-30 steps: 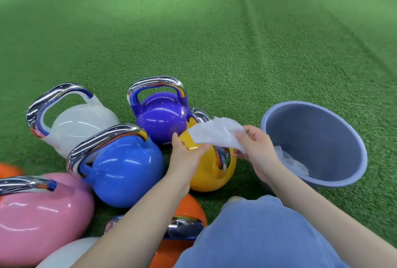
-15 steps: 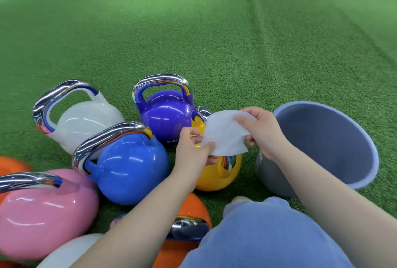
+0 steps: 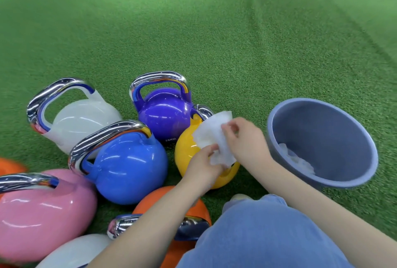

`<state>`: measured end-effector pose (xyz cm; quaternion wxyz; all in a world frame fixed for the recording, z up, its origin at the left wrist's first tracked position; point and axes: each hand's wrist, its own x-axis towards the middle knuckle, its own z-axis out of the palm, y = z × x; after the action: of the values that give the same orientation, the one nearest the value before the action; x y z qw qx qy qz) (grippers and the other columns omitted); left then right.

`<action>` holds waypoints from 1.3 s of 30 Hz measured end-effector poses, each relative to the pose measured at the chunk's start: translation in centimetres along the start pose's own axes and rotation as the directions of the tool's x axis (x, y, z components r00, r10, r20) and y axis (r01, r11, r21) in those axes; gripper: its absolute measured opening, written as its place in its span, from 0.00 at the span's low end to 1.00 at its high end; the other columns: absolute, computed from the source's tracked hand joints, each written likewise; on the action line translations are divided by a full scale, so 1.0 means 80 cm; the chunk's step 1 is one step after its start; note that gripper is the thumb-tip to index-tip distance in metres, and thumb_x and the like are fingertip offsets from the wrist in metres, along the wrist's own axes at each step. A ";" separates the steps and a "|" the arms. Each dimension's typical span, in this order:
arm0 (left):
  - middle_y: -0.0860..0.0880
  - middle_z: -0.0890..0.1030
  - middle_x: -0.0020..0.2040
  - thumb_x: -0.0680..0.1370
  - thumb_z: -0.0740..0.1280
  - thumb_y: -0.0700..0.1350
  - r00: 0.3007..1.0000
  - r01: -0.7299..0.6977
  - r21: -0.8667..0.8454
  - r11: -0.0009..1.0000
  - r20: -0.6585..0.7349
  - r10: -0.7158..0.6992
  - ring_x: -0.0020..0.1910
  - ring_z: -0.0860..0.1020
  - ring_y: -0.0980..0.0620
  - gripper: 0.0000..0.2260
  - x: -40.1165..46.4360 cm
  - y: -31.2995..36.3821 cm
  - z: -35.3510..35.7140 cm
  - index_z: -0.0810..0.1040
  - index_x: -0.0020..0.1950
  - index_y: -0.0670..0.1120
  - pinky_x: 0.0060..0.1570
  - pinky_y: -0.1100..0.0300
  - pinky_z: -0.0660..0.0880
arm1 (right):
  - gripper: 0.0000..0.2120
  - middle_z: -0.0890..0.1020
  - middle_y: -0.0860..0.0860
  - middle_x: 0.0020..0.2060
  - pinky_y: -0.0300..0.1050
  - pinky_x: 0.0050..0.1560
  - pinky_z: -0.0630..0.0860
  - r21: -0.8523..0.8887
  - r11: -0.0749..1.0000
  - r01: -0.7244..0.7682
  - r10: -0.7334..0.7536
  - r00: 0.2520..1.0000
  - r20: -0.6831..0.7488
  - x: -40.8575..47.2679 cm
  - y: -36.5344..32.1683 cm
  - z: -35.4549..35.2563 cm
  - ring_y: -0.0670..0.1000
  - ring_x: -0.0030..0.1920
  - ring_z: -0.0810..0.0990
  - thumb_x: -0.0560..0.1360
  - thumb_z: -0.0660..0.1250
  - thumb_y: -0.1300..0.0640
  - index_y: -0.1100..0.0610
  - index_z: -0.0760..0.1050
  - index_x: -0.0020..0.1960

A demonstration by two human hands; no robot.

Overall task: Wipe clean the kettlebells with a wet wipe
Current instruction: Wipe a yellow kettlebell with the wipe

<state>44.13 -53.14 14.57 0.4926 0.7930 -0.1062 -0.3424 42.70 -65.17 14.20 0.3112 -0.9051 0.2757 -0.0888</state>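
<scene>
Over the yellow kettlebell [image 3: 189, 149], both hands hold one wet wipe [image 3: 214, 138]: the left hand [image 3: 204, 165] pinches its lower edge, the right hand [image 3: 242, 138] its upper part, fingers [image 3: 227, 127] curled onto the sheet. The wipe looks partly spread, so the step seems to be opening it out; next it likely wants flattening against the yellow shell and rubbing round. Right of them on the turf [image 3: 193, 31], a grey bucket [image 3: 369, 156] tilts toward the person, holding crumpled white wipes [image 3: 298, 160] at its bottom
</scene>
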 end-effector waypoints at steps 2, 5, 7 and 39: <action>0.49 0.77 0.55 0.70 0.69 0.38 0.998 -0.015 -0.021 1.000 0.055 0.016 0.52 0.77 0.49 0.19 0.001 -0.001 0.001 0.73 0.60 0.49 0.57 0.52 0.74 | 0.19 0.79 0.59 0.54 0.47 0.49 0.68 -0.059 0.998 -0.018 0.028 0.986 0.167 -0.004 -0.005 0.008 0.59 0.56 0.76 0.78 0.60 0.47 0.62 0.70 0.59; 0.46 0.79 0.56 0.73 0.66 0.33 0.999 -0.012 -0.051 0.999 0.051 0.015 0.52 0.77 0.49 0.19 0.007 -0.008 -0.003 0.74 0.62 0.46 0.49 0.60 0.71 | 0.21 0.78 0.61 0.56 0.47 0.48 0.68 -0.090 0.995 -0.033 0.051 0.976 0.210 0.002 -0.019 0.015 0.61 0.58 0.75 0.77 0.61 0.47 0.64 0.67 0.58; 0.48 0.79 0.55 0.73 0.64 0.32 0.999 0.010 -0.071 0.997 0.038 -0.007 0.52 0.77 0.50 0.22 0.009 -0.012 -0.005 0.72 0.65 0.46 0.48 0.62 0.71 | 0.20 0.77 0.61 0.56 0.46 0.48 0.69 -0.102 0.993 -0.060 0.082 0.971 0.226 0.012 -0.026 0.019 0.61 0.58 0.75 0.77 0.62 0.49 0.65 0.66 0.59; 0.50 0.77 0.46 0.76 0.58 0.35 0.982 -0.131 -0.276 0.952 -0.169 0.086 0.37 0.72 0.62 0.13 0.027 0.040 0.004 0.72 0.59 0.43 0.30 0.76 0.68 | 0.22 0.73 0.61 0.56 0.50 0.56 0.60 -0.203 0.964 0.170 -0.258 0.779 -0.572 0.063 -0.024 0.048 0.56 0.56 0.65 0.66 0.61 0.44 0.55 0.67 0.56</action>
<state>46.09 -56.01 16.27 0.6267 0.7307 -0.0607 -0.2636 49.00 -64.70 12.26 0.1328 -0.8767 0.2600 -0.3823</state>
